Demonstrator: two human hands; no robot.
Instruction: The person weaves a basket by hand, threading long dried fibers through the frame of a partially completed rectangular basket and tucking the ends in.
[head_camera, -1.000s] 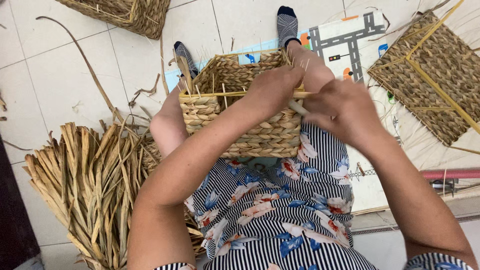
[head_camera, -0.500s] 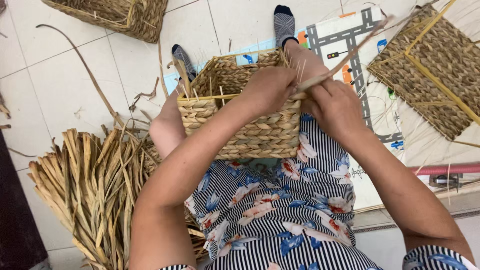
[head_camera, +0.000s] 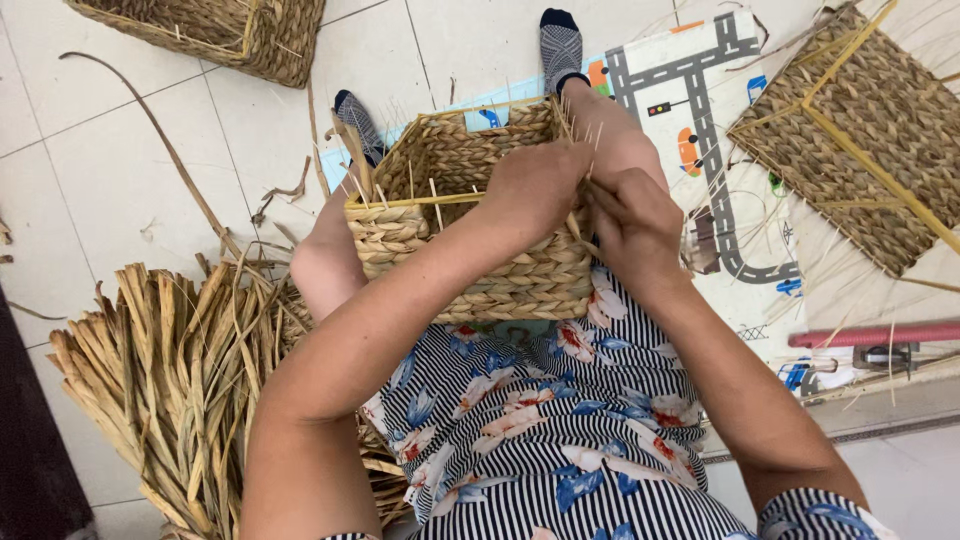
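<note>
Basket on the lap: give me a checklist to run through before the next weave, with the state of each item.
1. Basket steady between the knees, upright: ok.
2. Left hand on the rim at the right corner: ok.
3. Right hand pinching a strand against that corner: ok; the strand's end is hidden by the fingers.
4. Yellow frame level along the rim: ok on the near side, far side partly hidden.
5. Spare reeds beside the left arm: ok, a full bundle on the floor.
6. Weave tight below the rim: cannot tell at the covered corner.
</note>
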